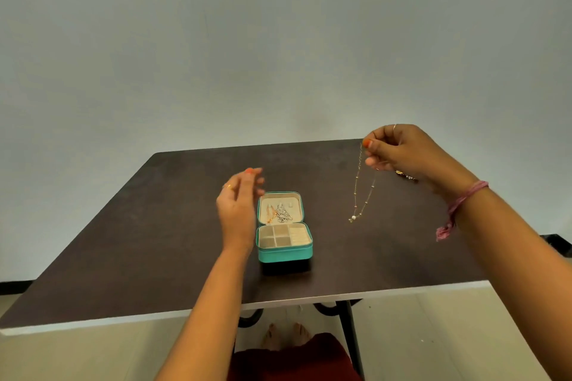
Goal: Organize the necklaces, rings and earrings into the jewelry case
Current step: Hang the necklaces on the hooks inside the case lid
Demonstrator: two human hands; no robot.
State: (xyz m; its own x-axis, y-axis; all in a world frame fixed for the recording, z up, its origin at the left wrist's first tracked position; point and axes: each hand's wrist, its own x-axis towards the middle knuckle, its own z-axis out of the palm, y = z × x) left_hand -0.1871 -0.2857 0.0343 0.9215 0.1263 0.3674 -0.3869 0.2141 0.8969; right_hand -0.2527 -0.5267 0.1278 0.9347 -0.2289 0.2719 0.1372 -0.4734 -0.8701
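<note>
Necklace [360, 192], a beaded gold chain, hangs from our right hand [399, 150], pinched at the fingertips, its pendant just above the dark table [154, 226]. Left of that grip, past bare tabletop, sits the open teal jewelry case [283, 252]; our left hand [238, 210] hovers loose-fingered beside it. Small jewelry pieces [407, 176] lie under our right wrist.

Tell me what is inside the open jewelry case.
The jewelry case lid holds a gold chain and silver chain; the base compartments look empty. Nothing covers the inside.
</note>
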